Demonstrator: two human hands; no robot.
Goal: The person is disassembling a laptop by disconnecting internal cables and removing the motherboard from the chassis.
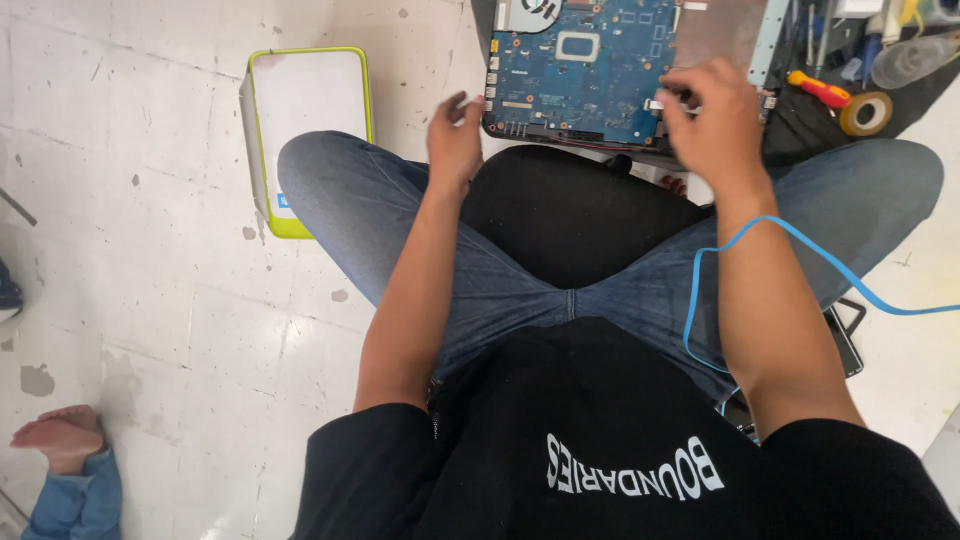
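View from above of a seated person working on the floor. The blue circuit board (580, 70) lies in an opened laptop base at the far centre of the scene, just beyond the person's knees. The right hand (712, 118) rests on the board's right edge, fingers curled together over a small part there; what they pinch, if anything, cannot be told, as the fingertips are hidden. The left hand (455, 140) hovers just beside the board's near left corner, fingers loosely spread and holding nothing. A blue cable (800, 245) loops around the right forearm and trails off to the right. Far right of the board lie a screwdriver with an orange handle (820, 89) and a roll of tape (866, 113) on a dark mat, among other tools too blurred to tell apart. To the left, on the pale tiled floor (150, 250), stands a white box with a yellow-green rim (300, 130). Another person's bare foot (58, 436) shows at the near left corner.
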